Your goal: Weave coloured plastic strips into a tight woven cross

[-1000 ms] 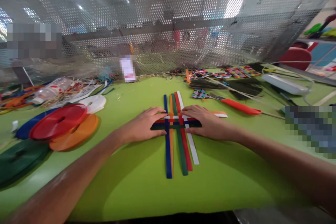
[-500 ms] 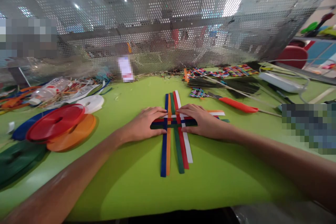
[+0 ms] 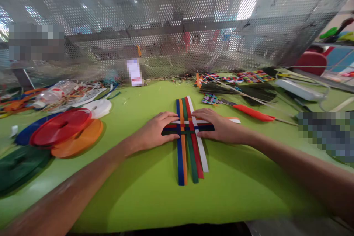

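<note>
Flat coloured ribbon strips lie woven into a cross on the green table. Blue, orange, green, red and white strips (image 3: 195,158) run lengthwise. Crosswise strips (image 3: 188,128) pass over and under them at the centre. My left hand (image 3: 158,129) rests at the left side of the weave, thumb and fingers apart, tips against the blue strip. My right hand (image 3: 218,127) mirrors it on the right, tips at the white strip. Both palms arch over the crosswise ends, partly hiding them. An orange and white end (image 3: 235,120) sticks out beyond my right hand.
At the left lie ribbon rolls: red (image 3: 61,127), orange (image 3: 80,140), green (image 3: 23,167), blue and white. Behind them are a plastic bottle (image 3: 52,94) and scraps. An orange-handled knife (image 3: 254,113), woven pieces (image 3: 256,76) and a white power strip (image 3: 298,90) lie right. Perforated metal (image 3: 171,11) stands behind.
The view has shifted slightly. The lower ends of the lengthwise strips have swung a little to the right. Both hands stay at the weave's sides, and the lengthwise strips lie slightly differently.
</note>
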Demonstrator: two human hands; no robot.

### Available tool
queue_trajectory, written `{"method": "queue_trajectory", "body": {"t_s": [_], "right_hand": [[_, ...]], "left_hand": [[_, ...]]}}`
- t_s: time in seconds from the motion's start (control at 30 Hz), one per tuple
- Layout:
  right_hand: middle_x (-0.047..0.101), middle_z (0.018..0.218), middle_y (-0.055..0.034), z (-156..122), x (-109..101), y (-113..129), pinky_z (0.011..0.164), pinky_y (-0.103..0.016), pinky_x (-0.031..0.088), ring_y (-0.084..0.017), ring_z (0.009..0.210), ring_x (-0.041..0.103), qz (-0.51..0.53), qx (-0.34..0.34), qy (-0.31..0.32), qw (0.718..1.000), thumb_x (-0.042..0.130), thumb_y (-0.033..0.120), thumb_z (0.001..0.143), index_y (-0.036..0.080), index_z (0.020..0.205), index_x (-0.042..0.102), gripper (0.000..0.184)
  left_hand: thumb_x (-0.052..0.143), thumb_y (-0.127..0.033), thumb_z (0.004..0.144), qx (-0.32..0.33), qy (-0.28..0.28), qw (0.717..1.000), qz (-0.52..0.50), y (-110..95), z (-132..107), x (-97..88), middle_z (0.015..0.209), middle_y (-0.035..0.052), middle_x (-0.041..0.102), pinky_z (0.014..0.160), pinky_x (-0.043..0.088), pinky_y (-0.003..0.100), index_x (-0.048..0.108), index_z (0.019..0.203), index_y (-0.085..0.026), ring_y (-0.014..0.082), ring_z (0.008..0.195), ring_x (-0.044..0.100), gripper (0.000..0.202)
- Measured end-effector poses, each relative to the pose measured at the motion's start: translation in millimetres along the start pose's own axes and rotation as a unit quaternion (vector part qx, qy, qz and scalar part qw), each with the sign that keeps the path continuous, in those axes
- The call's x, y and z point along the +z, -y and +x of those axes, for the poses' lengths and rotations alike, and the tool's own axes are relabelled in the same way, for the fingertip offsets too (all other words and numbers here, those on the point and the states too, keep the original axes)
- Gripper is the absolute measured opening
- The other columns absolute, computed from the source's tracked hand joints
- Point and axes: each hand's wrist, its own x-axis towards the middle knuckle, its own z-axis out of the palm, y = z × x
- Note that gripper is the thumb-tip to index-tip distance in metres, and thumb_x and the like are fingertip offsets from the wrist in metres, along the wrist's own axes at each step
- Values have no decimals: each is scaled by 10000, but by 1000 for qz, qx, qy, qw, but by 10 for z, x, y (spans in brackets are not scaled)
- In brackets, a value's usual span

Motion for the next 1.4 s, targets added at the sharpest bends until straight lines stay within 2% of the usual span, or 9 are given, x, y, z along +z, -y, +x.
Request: {"method": "queue_trajectory", "body": {"t_s": [0.13, 0.27, 0.5, 0.77, 1.07, 1.23, 1.3, 1.4], "right_hand": [[523, 1469, -154, 1, 14, -14, 1149, -572, 385, -332, 1379, 463, -13, -7, 2, 1000, 633, 529, 907, 218, 1427, 530, 614], [553, 1437, -149, 10, 50, 1, 1129, -560, 407, -333, 1343, 493, -19, -16, -4, 1000, 647, 497, 904, 222, 1375, 590, 549], [569, 1426, -141, 33, 57, 13, 1134, -537, 403, -319, 1329, 512, -17, -19, -6, 1000, 669, 454, 897, 213, 1369, 594, 535], [538, 1479, -130, 46, 27, -17, 1165, -544, 360, -320, 1380, 475, -33, -15, 18, 999, 659, 506, 898, 224, 1392, 581, 575], [579, 1409, -141, 70, 74, -22, 1120, -548, 396, -338, 1309, 518, -43, -9, 2, 999, 661, 513, 897, 213, 1361, 607, 555], [556, 1430, -145, 48, 82, -3, 1130, -569, 385, -342, 1333, 492, -41, -14, 0, 999, 652, 490, 910, 214, 1390, 568, 559], [525, 1448, -152, 35, 82, -13, 1142, -555, 388, -331, 1357, 469, -25, -20, -12, 999, 631, 485, 925, 204, 1402, 542, 561], [507, 1408, -171, 22, 79, -44, 1142, -525, 408, -312, 1346, 474, 2, -33, -76, 997, 612, 455, 938, 185, 1358, 552, 503]], "left_hand": [[625, -533, 930, 17, 20, 999, -20, 22, -2, -15, 1483, 96, 513, 1167, 396, 496, 587, 1370, -262, 288, 1352, 497, 518], [658, -554, 900, 6, -2, 1000, -19, 63, 14, 35, 1467, 89, 535, 1174, 391, 505, 602, 1348, -267, 284, 1359, 497, 536], [694, -579, 864, -6, -23, 999, -23, 73, 46, 65, 1433, 89, 583, 1203, 351, 518, 632, 1287, -244, 290, 1403, 466, 544], [746, -552, 833, -3, -43, 999, -22, 35, 76, 75, 1368, 105, 637, 1157, 404, 511, 676, 1196, -199, 292, 1337, 536, 512], [686, -570, 877, 12, -56, 998, 21, 2, 72, 134, 1342, 86, 633, 1105, 438, 511, 638, 1267, -230, 284, 1264, 572, 521], [644, -549, 916, 19, -60, 998, 30, -12, 51, 145, 1370, 99, 608, 1125, 424, 518, 616, 1295, -215, 283, 1284, 554, 506], [634, -537, 926, 17, -64, 998, 19, -16, 40, 140, 1383, 107, 593, 1137, 420, 517, 605, 1313, -212, 282, 1297, 542, 506], [633, -534, 927, 6, -67, 998, 1, -10, 27, 124, 1405, 120, 571, 1147, 417, 530, 589, 1342, -213, 289, 1308, 534, 526]]}}
